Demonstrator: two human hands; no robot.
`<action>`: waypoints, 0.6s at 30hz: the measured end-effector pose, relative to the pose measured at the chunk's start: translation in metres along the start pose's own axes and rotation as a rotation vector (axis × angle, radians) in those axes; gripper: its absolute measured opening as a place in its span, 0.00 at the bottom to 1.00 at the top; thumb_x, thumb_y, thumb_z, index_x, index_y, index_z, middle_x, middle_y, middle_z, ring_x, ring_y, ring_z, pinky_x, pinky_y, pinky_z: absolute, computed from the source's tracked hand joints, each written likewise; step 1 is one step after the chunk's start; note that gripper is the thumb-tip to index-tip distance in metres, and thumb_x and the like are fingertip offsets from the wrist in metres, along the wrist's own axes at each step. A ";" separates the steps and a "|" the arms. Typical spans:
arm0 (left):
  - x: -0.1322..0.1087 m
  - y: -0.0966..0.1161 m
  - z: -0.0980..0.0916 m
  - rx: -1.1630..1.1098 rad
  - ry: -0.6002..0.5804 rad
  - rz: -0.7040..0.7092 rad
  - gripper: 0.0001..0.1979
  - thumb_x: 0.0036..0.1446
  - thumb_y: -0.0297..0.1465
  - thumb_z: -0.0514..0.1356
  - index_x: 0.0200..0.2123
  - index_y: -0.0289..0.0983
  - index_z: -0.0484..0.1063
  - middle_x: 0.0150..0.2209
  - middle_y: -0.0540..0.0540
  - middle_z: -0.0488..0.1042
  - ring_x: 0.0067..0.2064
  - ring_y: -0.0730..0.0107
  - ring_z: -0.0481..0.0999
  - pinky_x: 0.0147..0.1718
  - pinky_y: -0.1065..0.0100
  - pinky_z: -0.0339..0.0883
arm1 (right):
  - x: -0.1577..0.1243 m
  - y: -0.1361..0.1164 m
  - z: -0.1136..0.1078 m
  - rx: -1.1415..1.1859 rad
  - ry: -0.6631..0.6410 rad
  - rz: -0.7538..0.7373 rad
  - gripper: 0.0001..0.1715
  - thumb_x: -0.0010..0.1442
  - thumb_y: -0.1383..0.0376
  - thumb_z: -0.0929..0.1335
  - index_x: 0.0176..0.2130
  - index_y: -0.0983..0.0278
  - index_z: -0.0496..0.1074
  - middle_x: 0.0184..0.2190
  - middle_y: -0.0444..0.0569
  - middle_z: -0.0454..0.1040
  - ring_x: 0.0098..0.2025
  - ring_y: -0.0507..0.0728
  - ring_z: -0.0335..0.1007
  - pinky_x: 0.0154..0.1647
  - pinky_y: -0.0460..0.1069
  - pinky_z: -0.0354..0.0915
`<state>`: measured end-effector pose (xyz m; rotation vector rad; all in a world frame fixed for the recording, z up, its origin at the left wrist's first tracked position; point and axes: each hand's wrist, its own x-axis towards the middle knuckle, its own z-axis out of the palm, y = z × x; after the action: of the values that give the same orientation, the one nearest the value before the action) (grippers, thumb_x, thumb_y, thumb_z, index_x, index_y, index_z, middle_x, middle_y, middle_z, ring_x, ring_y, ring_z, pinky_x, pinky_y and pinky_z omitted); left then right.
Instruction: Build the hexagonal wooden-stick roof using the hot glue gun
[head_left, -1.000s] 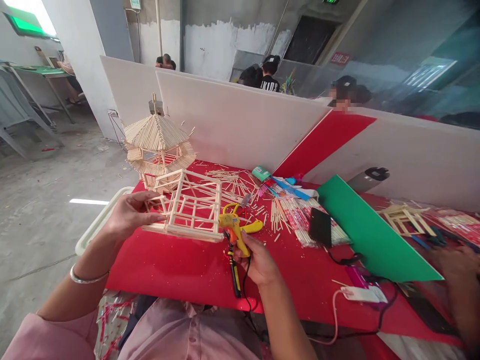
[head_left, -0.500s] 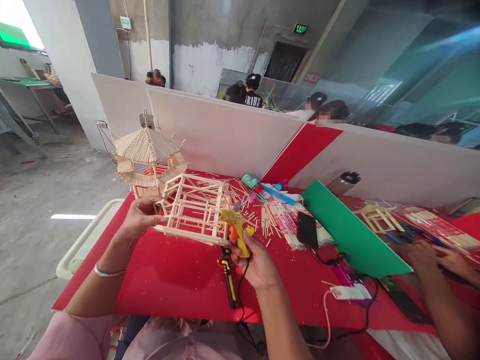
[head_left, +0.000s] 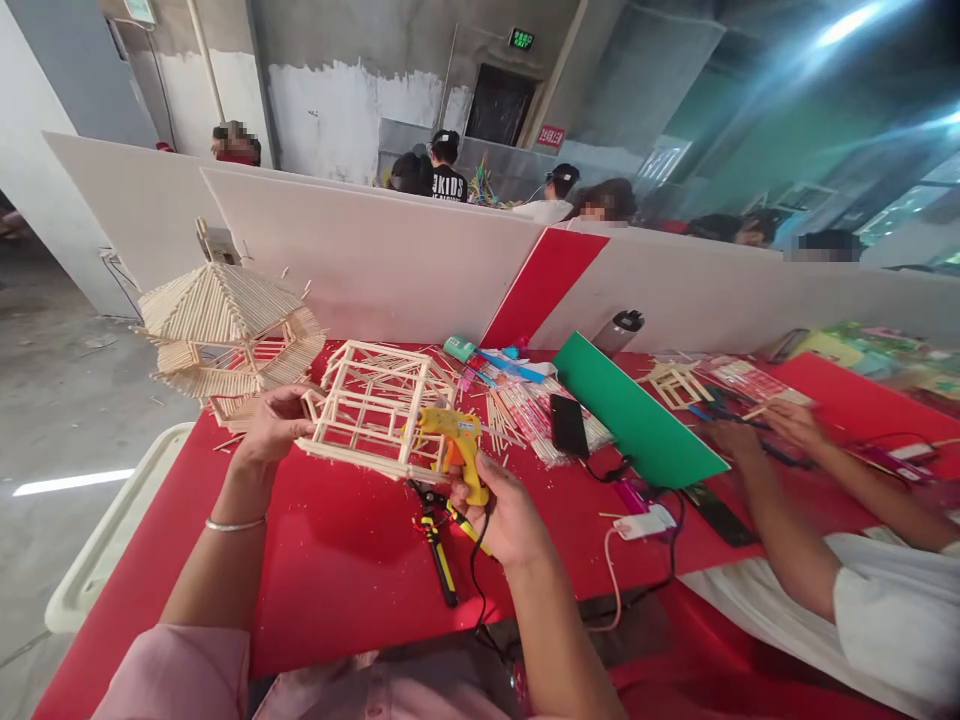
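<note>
My left hand [head_left: 271,425] grips the left end of a wooden stick frame [head_left: 375,405] and holds it tilted above the red table [head_left: 330,560]. A yellow glue gun [head_left: 454,445] sits in my closed right hand [head_left: 504,515], its nozzle touching the near right edge of the frame. The gun's black cord runs down toward my lap. Behind the frame at the left stands a finished stick pavilion [head_left: 225,330] with a layered roof.
Yellow-handled pliers [head_left: 433,525] lie under the frame. Loose sticks [head_left: 517,415], a black phone [head_left: 568,425] and a green board [head_left: 637,415] lie to the right. A co-worker's arms [head_left: 780,500] work at the right. White partitions [head_left: 360,260] back the table; a white tray [head_left: 105,540] hangs off its left edge.
The view has swung to the right, bringing the co-worker's arms into sight. My right hand has brought the glue gun up against the frame, which my left hand keeps holding.
</note>
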<state>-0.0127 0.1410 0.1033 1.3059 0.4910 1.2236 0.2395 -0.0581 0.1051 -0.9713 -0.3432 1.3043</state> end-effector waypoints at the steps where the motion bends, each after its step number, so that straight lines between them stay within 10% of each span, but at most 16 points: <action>1: 0.003 -0.001 0.001 -0.004 -0.006 -0.001 0.27 0.19 0.43 0.82 0.23 0.36 0.79 0.22 0.46 0.77 0.22 0.69 0.74 0.20 0.71 0.69 | 0.001 -0.001 0.000 0.027 0.022 -0.013 0.25 0.42 0.54 0.83 0.37 0.63 0.79 0.30 0.47 0.79 0.24 0.47 0.67 0.27 0.43 0.67; 18: 0.004 0.024 0.023 0.354 0.087 0.196 0.20 0.33 0.34 0.80 0.32 0.36 0.81 0.28 0.48 0.76 0.24 0.76 0.66 0.20 0.73 0.63 | -0.013 0.000 -0.007 -0.545 0.267 -0.666 0.25 0.57 0.45 0.74 0.40 0.63 0.80 0.28 0.49 0.76 0.31 0.54 0.71 0.32 0.47 0.67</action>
<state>-0.0014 0.1300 0.1329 1.6349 0.6778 1.4034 0.2410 -0.0733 0.1050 -1.3193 -0.7615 0.4656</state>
